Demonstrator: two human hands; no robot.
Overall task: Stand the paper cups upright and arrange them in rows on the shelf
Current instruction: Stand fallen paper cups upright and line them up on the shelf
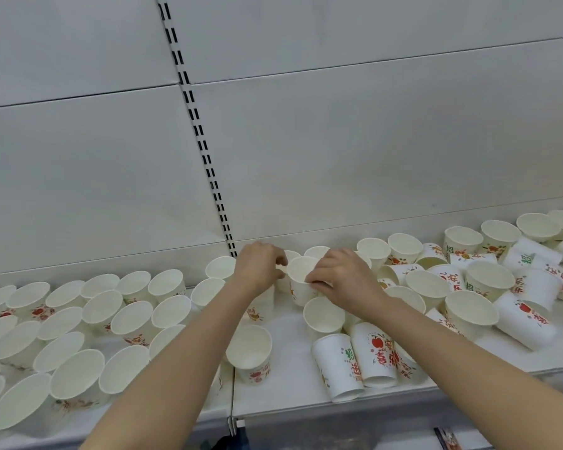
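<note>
White paper cup [301, 280], cream inside, faint print on its wall, upright at the far middle of the shelf [290, 378]; pinched at the rim by left hand [260, 264] and right hand [342, 277], both closed on it.

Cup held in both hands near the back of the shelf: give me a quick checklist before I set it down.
1. Grip: left hand and right hand both pinch the rim of the held cup. Ok.
2. Orientation: its mouth faces up. Ok.
3. Landing spot: the shelf under the cup is hidden by hands and nearby cups. Cannot tell.
4. Left rows: the upright cups on the left stand in rough rows. Ok.
5. Right pile: many cups there lie tipped or on their sides. Not ok.
6. Front edge: two overturned cups lie close to the front lip. Not ok.
</note>
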